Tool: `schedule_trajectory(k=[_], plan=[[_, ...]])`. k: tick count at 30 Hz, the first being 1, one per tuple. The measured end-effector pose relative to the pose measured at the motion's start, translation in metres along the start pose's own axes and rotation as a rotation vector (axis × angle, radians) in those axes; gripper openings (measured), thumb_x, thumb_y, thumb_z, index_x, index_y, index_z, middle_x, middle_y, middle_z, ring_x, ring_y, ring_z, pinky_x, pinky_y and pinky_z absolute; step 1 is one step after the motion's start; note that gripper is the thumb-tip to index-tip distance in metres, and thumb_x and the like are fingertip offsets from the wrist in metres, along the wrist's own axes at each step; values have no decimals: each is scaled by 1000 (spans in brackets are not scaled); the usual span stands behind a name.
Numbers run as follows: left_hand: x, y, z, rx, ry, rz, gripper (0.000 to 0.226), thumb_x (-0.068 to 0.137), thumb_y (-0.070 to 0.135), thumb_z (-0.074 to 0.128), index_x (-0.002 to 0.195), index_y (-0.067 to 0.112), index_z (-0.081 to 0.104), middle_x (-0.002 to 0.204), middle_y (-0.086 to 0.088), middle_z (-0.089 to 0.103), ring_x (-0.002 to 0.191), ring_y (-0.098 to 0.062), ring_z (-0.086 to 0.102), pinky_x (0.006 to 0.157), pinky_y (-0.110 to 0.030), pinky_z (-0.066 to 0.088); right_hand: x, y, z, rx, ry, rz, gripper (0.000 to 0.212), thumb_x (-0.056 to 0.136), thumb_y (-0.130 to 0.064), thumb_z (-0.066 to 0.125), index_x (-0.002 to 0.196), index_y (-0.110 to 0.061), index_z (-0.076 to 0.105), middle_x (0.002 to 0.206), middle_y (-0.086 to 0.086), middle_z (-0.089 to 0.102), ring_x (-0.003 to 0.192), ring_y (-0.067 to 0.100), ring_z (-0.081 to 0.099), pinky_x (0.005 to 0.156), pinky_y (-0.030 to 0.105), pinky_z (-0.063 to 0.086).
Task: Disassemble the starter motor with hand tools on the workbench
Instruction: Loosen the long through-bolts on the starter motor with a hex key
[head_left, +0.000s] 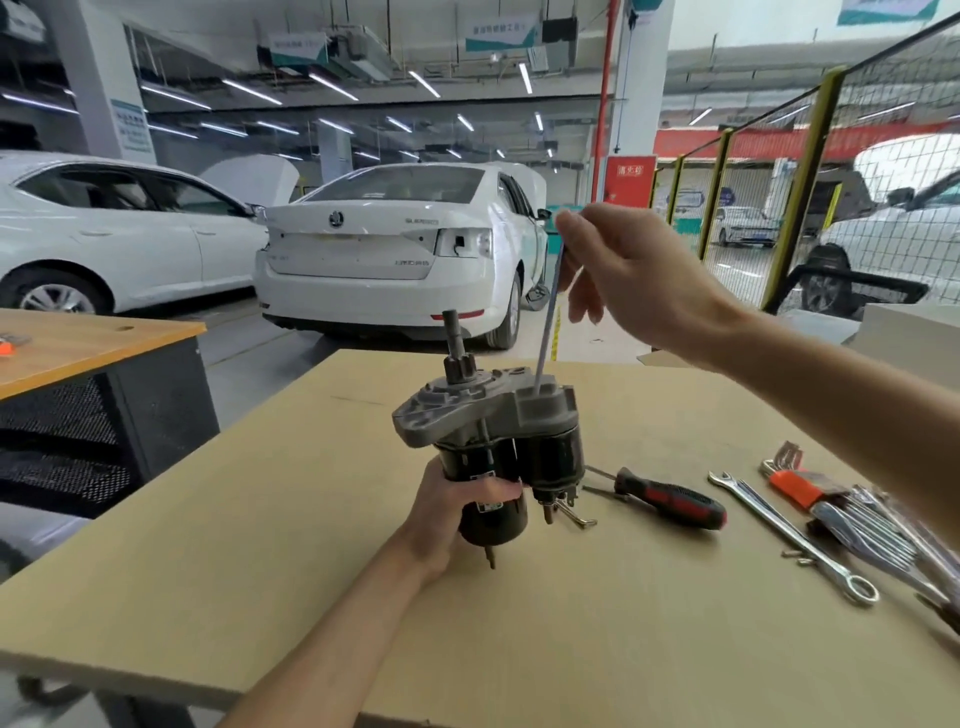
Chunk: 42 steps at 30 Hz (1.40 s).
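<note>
top of thin rod (550, 306) hidden inside right hand (623, 270), tool bundle (883, 525) cut off at right edge, blurred

A workshop hall holds two white cars (400, 249) on a grey floor (249, 332). Strip lights (332, 85) line the ceiling. A yellow-framed mesh fence (800, 171) stands right.

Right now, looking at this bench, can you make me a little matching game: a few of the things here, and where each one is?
Things:
1. starter motor
2. long thin tool
3. screwdriver
4. combination wrench

Places:
A. lying on the bench just right of the motor
B. held upright in the left hand
C. lying on the bench between the red-and-black handle and the hex key set
D. pinched by the right hand, tip on the motor's top

Pairs: 1-B, 2-D, 3-A, 4-C
</note>
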<state>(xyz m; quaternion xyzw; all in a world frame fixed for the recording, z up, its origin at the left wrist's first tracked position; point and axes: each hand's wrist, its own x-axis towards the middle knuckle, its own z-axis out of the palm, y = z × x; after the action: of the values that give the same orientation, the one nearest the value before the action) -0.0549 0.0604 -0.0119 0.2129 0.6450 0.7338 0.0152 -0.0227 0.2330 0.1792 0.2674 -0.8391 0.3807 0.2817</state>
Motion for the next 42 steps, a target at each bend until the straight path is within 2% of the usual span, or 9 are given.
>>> schedule_trajectory(k=[5, 9, 15, 19, 26, 30, 35, 39, 42], plan=[[-2, -1, 4, 28, -10, 45, 57, 52, 27, 80, 106, 17, 67, 95, -5, 71, 93, -18, 66, 76, -27, 51, -6, -7, 6, 23, 13, -6, 33, 107, -25, 39, 85, -6, 55, 75, 0, 65, 51, 5, 60, 48, 26, 50], [-1, -2, 4, 8, -13, 30, 54, 51, 28, 80, 102, 15, 68, 92, -6, 71, 92, -19, 65, 78, -32, 49, -8, -8, 13, -33, 6, -11, 31, 107, -25, 40, 79, -17, 53, 76, 0, 66, 52, 8, 63, 53, 33, 52], [1, -2, 3, -47, -2, -1, 48, 50, 28, 79, 96, 15, 73, 91, -12, 70, 89, -23, 65, 81, -38, 48, -1, -7, 16, 10, 56, -26, 32, 107, -24, 40, 78, -14, 51, 72, -1, 64, 53, 11, 64, 52, 28, 52], [1, -2, 3, -31, -19, 3, 48, 52, 28, 78, 98, 16, 72, 92, -10, 71, 92, -22, 65, 82, -36, 48, 4, -7, 24, -43, 24, -71, 32, 107, -25, 41, 76, -21, 50, 74, -3, 64, 55, 9, 64, 52, 23, 51], [1, -1, 3, -11, -37, 12, 46, 52, 29, 78, 96, 20, 73, 94, -9, 71, 92, -19, 65, 82, -34, 48, 21, -15, 12, -182, -194, -145, 28, 105, -24, 43, 80, -19, 53, 71, -3, 62, 53, -1, 61, 53, 14, 48], [1, -1, 2, -23, -31, 0, 44, 52, 30, 78, 95, 19, 74, 92, -10, 71, 90, -19, 65, 82, -35, 49, 29, -24, 2, -319, -271, -240, 25, 104, -26, 47, 82, -21, 58, 75, -8, 64, 59, -3, 60, 59, 8, 48], [2, -2, 1, -11, -29, -7, 44, 54, 32, 78, 96, 20, 73, 94, -9, 71, 91, -18, 65, 82, -37, 49, 31, -25, 3, -318, -295, -256, 28, 105, -24, 47, 79, -20, 58, 74, -6, 64, 68, 1, 63, 61, 10, 49], [2, -3, 1, -17, -40, 1, 44, 55, 31, 78, 97, 21, 73, 97, -10, 71, 94, -19, 65, 84, -38, 48, 31, -26, 2, -292, -291, -252, 32, 104, -25, 48, 73, -25, 56, 71, -7, 64, 63, 2, 64, 57, 9, 47], [2, -3, 1, -14, -45, 0, 45, 55, 32, 78, 98, 23, 74, 98, -9, 71, 95, -19, 65, 85, -38, 48, 32, -26, -2, -295, -316, -215, 30, 103, -26, 49, 78, -18, 61, 71, -6, 64, 63, 2, 64, 57, 9, 47]])
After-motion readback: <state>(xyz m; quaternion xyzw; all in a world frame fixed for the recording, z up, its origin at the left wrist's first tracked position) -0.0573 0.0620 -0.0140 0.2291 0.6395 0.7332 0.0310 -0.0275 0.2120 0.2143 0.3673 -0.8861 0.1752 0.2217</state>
